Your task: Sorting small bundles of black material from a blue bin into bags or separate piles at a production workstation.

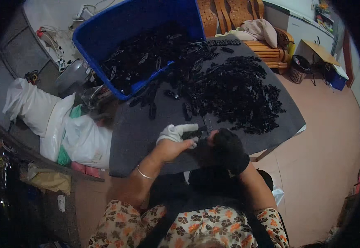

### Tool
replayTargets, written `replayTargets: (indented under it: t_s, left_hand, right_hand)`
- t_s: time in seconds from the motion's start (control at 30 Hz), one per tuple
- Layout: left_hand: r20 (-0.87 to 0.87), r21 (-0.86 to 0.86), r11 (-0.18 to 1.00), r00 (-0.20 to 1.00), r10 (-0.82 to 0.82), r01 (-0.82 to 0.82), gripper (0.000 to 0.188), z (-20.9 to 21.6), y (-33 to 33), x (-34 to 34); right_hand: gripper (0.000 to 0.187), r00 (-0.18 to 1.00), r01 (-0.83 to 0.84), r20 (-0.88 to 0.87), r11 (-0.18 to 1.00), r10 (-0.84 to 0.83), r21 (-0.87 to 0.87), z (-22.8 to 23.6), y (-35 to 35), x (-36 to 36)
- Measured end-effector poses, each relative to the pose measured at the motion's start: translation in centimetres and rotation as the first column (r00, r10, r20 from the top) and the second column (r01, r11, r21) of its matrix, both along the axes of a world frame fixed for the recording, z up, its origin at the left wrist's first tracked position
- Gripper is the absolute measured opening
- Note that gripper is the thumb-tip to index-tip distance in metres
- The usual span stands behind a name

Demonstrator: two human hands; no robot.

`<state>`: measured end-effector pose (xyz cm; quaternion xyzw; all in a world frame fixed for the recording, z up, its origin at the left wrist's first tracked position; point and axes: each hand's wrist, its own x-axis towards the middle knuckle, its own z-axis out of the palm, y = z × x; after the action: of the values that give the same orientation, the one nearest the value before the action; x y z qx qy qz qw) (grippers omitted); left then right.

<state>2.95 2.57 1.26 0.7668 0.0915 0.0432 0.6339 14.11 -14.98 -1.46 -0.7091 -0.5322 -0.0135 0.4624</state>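
My left hand [174,139], in a pale glove with a bare thumb and a bracelet at the wrist, pinches a small black part [194,134] between thumb and fingers. Close beside it my right hand [228,149], in a black glove with bare skin at a fingertip, is closed with its fingertips turned toward that part. What the right fingers hold is too dark to make out. Both hands are over the near edge of a dark grey covered table [136,142]. Just beyond them spreads a heap of small black plastic parts [242,95].
A blue bin [105,80] tips toward the table, more black parts [147,53] spilling from its mouth. White sacks [85,138] stand at the left. A wooden bench [267,51] with cloth is behind, and a wicker basket [299,74] stands on the floor at the right.
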Motion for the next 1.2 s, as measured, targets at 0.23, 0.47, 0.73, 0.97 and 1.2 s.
replayTargets:
  t_s: [0.23,0.47,0.73,0.97,1.2]
  left_hand:
    - [-0.064,0.082,0.996,0.997,-0.037,0.042,0.039,1.9,-1.9,-1.9]
    - [-0.093,0.162,0.985,0.994,-0.050,0.064,0.037,3.0,-2.7,-1.7]
    - [0.003,0.118,0.991,0.998,0.059,-0.059,0.028,1.2,-2.6,-2.3]
    - [0.172,0.444,0.896,0.981,-0.090,0.004,0.024,0.7,-2.6,-3.4]
    - [0.032,0.445,0.885,0.985,-0.169,0.137,0.044,0.6,-0.8,-1.8]
  right_hand:
    - [0.019,0.963,-0.115,0.261,0.981,0.070,0.159,0.3,-0.2,-1.4]
    - [0.019,0.932,-0.089,0.363,0.978,0.015,0.189,-1.2,-0.4,-1.1]
    - [0.024,0.921,-0.081,0.388,0.988,0.025,0.130,-0.6,-0.4,-1.2]
    - [0.024,0.875,-0.181,-0.462,0.983,0.144,-0.037,1.2,-0.6,-2.0]
    - [0.029,0.956,-0.247,-0.226,0.928,0.186,-0.279,0.9,-2.0,-0.2]
